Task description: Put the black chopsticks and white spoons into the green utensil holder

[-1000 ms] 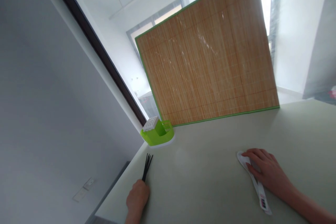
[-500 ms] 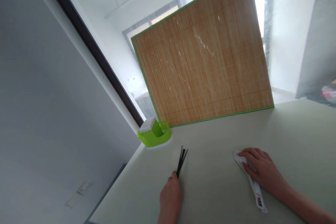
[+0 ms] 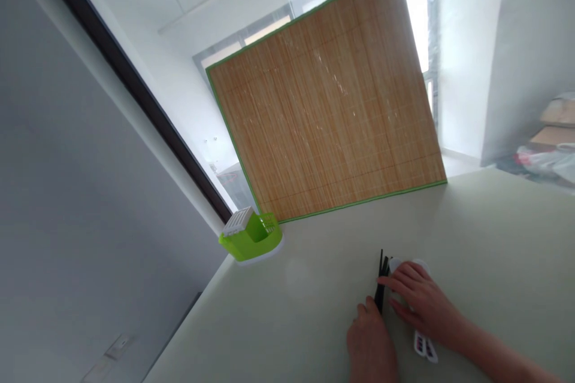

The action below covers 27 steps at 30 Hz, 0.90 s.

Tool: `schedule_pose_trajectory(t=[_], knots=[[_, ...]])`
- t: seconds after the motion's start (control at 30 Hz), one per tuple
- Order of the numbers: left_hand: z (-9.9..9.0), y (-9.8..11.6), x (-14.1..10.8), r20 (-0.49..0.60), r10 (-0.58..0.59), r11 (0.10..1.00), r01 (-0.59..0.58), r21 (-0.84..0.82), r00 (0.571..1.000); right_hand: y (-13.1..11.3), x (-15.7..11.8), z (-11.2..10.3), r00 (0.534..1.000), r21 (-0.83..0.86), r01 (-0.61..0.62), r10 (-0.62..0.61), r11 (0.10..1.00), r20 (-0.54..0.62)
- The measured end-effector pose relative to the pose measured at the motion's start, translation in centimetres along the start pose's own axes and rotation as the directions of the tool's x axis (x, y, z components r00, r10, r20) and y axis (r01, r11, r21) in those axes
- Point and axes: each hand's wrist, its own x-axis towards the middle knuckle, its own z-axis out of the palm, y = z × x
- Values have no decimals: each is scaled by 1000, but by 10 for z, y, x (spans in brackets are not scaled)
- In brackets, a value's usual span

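My left hand [image 3: 371, 335] is closed around the lower part of several thin black chopsticks [image 3: 381, 278], which point away from me. Just right of it, my right hand [image 3: 417, 299] lies curled over two white spoons [image 3: 421, 343]. Their rounded ends peek out past the fingers and their handle ends, with dark and red marks, show below the palm. One finger of the right hand reaches across and touches the chopsticks. The middle of the spoons is hidden under the hand.
A green and white slotted utensil holder [image 3: 254, 245] stands at the far left of the pale table [image 3: 314, 287]. Behind it a bamboo mat [image 3: 327, 102] with green edging leans against the window. Boxes and plastic bags [image 3: 550, 155] are beyond the table at right.
My left hand has carried the chopsticks right, beside the spoons. The right hand has moved slightly left, its finger now on the chopsticks, and the two spoons have spread apart.
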Motion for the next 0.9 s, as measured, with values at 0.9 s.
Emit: schedule_pose_trajectory(t=[0.9], knots=[[3, 43, -29, 129, 77, 956, -37, -290, 989, 14, 1, -13, 961, 229, -151, 89, 962, 262]])
